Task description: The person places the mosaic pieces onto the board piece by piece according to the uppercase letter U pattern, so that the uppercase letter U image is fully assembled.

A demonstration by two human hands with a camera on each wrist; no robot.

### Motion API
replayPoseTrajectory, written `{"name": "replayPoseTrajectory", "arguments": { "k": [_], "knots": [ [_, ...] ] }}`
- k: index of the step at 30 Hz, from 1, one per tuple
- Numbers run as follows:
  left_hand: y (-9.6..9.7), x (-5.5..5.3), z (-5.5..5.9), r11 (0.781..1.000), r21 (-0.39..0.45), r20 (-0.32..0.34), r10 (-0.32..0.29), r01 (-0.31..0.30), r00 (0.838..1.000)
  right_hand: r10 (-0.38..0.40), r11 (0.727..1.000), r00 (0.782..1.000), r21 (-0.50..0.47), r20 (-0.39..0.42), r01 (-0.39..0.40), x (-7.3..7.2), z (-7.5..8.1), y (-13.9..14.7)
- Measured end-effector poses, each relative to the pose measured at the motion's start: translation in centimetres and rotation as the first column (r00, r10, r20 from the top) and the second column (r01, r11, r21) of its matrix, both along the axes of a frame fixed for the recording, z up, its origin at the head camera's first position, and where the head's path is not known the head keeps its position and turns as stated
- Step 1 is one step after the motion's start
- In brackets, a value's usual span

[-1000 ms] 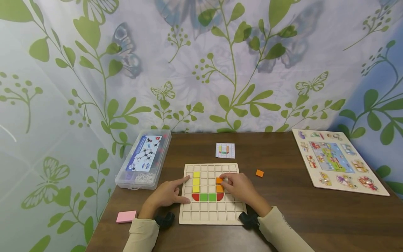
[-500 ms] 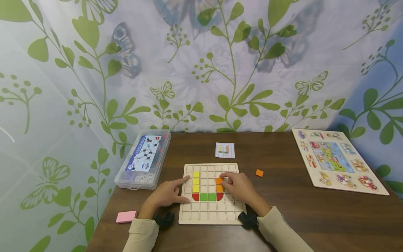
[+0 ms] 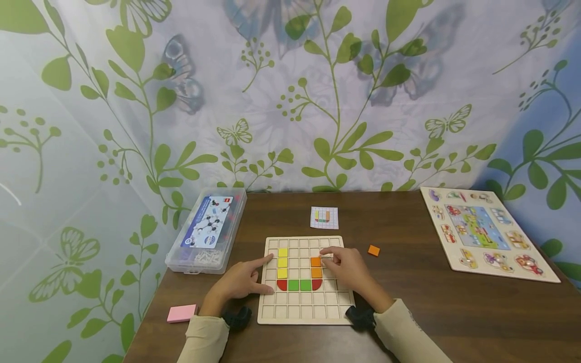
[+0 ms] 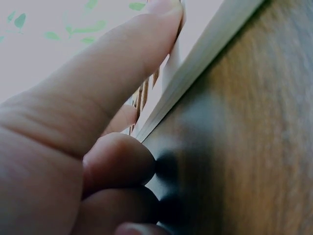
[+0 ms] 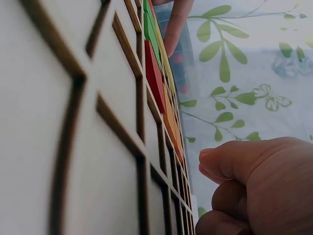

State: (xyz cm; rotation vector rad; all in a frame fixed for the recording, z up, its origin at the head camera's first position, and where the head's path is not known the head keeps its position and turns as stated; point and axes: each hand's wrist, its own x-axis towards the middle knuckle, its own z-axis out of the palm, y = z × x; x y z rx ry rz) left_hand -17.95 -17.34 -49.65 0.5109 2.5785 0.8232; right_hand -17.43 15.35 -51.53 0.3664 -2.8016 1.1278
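A wooden grid board [image 3: 313, 311] lies on the table with coloured tiles in a U shape. Its left arm is yellow tiles [image 3: 283, 262] and its right arm two orange tiles [image 3: 315, 262]. Two green tiles [image 3: 294, 285] with red rounded tiles [image 3: 316, 285] at the ends make the bottom. My left hand [image 3: 238, 280] rests its index finger and thumb on the board's left edge, its other fingers bent. Just right of the orange tiles, my right hand [image 3: 348, 269] hovers over the board with loosely bent fingers. In the right wrist view nothing shows between its fingertips [image 5: 208, 155].
A loose orange tile [image 3: 373, 250] lies right of the board. Behind it is a small pattern card [image 3: 324, 218]. A clear plastic case [image 3: 206, 230] stands left, with a pink block [image 3: 182, 313] nearer me. A picture puzzle board [image 3: 487, 233] lies far right.
My right hand has drawn slightly right, its fingertips coming off the upper orange tile, which stays in its cell. My left hand has kept its place.
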Motion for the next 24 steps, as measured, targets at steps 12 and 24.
{"name": "replayPoseTrajectory", "arguments": {
  "k": [12, 24],
  "knots": [
    [-0.1, 0.0, 0.0, 1.0, 0.014, 0.001, 0.0, 0.0, 1.0, -0.084, 0.996, 0.996, 0.026, -0.019, 0.085, -0.6, 0.9, 4.0],
    [-0.1, 0.1, -0.1, 0.999, 0.036, 0.007, 0.0, -0.001, 1.0, -0.125, 0.98, 0.991, 0.146, -0.055, 0.132, -0.6, 2.0, 8.7]
  ]
}}
